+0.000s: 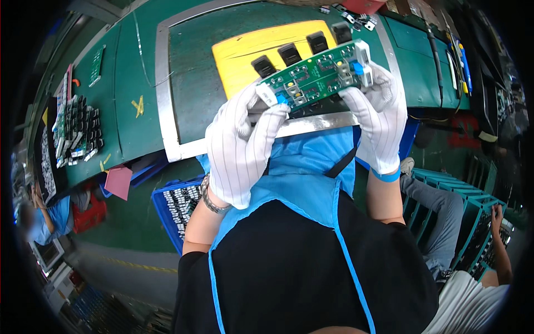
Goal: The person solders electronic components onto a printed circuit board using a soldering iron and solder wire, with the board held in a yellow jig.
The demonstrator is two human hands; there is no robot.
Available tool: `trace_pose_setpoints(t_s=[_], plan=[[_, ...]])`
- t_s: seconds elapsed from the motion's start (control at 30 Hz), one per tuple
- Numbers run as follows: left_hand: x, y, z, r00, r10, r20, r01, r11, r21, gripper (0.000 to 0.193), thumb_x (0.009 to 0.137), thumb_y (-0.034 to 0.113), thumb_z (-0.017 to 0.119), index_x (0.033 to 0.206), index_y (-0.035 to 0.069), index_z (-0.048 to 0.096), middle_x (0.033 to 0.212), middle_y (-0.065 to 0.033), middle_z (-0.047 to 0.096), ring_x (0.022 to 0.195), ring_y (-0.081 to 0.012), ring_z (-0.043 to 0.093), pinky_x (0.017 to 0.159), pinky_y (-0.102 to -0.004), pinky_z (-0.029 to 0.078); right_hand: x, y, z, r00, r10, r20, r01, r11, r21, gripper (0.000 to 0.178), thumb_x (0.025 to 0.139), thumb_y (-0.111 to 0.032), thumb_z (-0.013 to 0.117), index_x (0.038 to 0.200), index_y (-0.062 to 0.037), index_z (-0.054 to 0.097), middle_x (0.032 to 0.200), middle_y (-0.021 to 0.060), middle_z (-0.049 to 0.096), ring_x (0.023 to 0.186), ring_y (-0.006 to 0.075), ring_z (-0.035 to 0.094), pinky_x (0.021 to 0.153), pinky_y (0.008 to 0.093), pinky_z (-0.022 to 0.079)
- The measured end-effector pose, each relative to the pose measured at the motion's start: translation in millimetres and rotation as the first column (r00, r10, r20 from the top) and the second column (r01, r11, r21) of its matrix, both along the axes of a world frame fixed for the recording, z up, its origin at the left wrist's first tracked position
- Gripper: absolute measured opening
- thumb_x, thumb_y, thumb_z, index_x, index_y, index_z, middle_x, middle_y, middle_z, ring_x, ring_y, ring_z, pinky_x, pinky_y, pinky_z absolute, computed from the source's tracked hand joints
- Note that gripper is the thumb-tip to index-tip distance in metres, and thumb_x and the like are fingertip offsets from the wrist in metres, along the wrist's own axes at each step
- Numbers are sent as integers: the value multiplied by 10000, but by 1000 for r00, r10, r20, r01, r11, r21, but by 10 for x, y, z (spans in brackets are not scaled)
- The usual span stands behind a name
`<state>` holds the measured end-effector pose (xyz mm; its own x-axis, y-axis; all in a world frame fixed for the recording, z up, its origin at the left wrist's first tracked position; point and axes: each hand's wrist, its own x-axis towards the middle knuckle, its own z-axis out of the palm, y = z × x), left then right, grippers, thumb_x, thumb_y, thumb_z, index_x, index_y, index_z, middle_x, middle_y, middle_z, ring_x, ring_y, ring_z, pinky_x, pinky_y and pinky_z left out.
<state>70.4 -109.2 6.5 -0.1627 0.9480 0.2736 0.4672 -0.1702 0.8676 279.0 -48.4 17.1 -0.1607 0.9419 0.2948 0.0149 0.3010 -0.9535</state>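
Note:
I hold a long green circuit board (pixel 317 75) up in front of me with both hands, component side facing me. My left hand (pixel 245 142), in a white striped glove, grips its left end near a small blue part. My right hand (pixel 381 114), gloved the same way, grips the right end by a white connector and another blue part. Behind the board lies a yellow fixture (pixel 250 50) with three black blocks (pixel 290 54) on the green workbench (pixel 194 83).
A stack of green boards with black parts (pixel 75 131) lies at the left of the bench. A blue bin of small parts (pixel 181 203) sits below the bench edge. Another person (pixel 473 267) sits at the right beside green racks (pixel 473 200). Tools and cables (pixel 453 55) lie at far right.

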Motion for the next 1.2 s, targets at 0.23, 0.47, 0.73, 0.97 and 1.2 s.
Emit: trace_pose_setpoints(t_s=[0.23, 0.47, 0.73, 0.97, 1.2], plan=[[-88, 32, 136, 981, -55, 187, 101, 963, -249, 214, 875, 85, 658, 1083, 36, 664, 1047, -152, 672, 881, -293, 665, 753, -339, 529, -51, 3, 84, 997, 5, 75, 5, 990, -138, 478, 870, -19, 714, 1287, 80, 502, 1071, 131, 650, 890, 134, 635, 726, 229, 520], [-106, 51, 166, 923, -38, 383, 160, 942, -294, 246, 924, 167, 617, 1105, 6, 658, 980, -133, 694, 802, -214, 686, 693, -300, 542, -86, -8, 106, 999, -23, -27, 15, 960, -281, 495, 874, -37, 708, 1304, 77, 489, 1005, 105, 636, 837, 100, 613, 640, 193, 485], [-143, 104, 161, 838, -34, 544, 218, 936, -278, 366, 959, 243, 597, 1176, -51, 614, 835, -80, 708, 708, -101, 676, 653, -221, 534, -83, -28, 77, 999, -41, 8, 41, 960, -276, 513, 888, -53, 697, 1332, 70, 471, 1064, 115, 633, 856, 106, 604, 722, 214, 496], [-129, 108, 192, 773, 55, 632, 224, 908, -353, 382, 963, 269, 594, 1186, -40, 620, 819, -66, 699, 716, -85, 672, 656, -217, 532, -13, 116, -32, 999, -43, 21, 46, 982, -183, 665, 1026, -514, 426, 1312, 79, 523, 951, 80, 634, 773, 85, 566, 720, 211, 456], [-137, 125, 124, 788, 87, 610, 182, 913, -365, 388, 970, 297, 587, 1184, -25, 623, 791, -72, 698, 690, -90, 672, 635, -222, 534, 122, 268, -117, 995, -28, -97, 7, 976, -217, 578, 1066, -426, 370, 1274, 80, 555, 893, 91, 654, 726, 84, 568, 673, 218, 442]])
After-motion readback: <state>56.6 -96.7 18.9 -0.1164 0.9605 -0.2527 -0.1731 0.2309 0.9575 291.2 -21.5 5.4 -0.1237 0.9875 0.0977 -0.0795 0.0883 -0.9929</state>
